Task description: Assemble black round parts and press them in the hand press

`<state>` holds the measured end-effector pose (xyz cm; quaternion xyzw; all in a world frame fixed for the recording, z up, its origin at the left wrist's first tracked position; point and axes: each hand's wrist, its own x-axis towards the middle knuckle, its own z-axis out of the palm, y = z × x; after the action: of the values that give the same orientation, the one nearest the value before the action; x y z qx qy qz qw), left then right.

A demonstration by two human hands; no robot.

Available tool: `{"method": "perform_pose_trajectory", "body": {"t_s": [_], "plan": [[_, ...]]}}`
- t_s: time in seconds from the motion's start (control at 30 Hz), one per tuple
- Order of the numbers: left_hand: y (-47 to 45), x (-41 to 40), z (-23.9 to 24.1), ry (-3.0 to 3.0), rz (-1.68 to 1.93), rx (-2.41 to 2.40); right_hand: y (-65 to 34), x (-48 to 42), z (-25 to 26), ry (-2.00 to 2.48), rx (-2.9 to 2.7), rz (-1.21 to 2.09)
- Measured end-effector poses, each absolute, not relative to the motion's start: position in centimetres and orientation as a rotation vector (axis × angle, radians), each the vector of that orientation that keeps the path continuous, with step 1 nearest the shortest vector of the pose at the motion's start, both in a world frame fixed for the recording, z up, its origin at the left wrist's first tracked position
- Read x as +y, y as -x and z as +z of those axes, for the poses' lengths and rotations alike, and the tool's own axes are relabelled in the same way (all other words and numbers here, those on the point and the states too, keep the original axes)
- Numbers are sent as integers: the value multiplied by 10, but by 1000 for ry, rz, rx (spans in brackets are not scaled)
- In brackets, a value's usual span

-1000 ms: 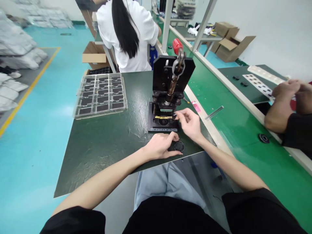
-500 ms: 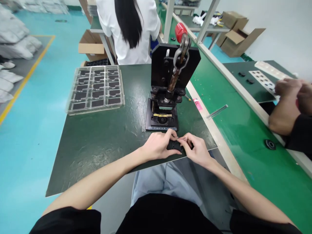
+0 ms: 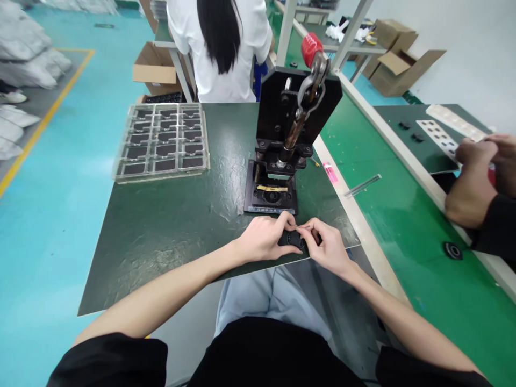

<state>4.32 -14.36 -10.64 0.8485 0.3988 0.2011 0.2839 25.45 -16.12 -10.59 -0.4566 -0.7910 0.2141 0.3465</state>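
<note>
A small black round part (image 3: 295,239) lies at the front edge of the dark green table (image 3: 181,226), between my two hands. My left hand (image 3: 268,236) grips it from the left, thumb along the near side and index finger at the far side. My right hand (image 3: 324,244) pinches at its far right edge, fingertips close to the left index finger; whatever is in that pinch is too small to make out. Just beyond my hands stands a black hand press (image 3: 298,113) with a red-wrapped lever. A yellow strip (image 3: 272,188) crosses its base.
A clear plastic tray (image 3: 161,176) with black parts in its compartments sits at the left. On the right runs a green conveyor (image 3: 387,209) carrying a black round part (image 3: 452,250). A co-worker's hands (image 3: 479,156) are beyond it. Another person (image 3: 226,48) sits ahead.
The view has shifted slightly, so the scene sits a little further right and higher. My hands keep nearly the same grip around the black part.
</note>
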Motion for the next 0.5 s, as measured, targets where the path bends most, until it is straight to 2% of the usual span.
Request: {"method": "perform_pose_trajectory", "body": {"t_s": [0.5], "plan": [[-44, -144, -108, -2282, 535, 1078, -249, -161, -110, 1187, -2098, 549]]}}
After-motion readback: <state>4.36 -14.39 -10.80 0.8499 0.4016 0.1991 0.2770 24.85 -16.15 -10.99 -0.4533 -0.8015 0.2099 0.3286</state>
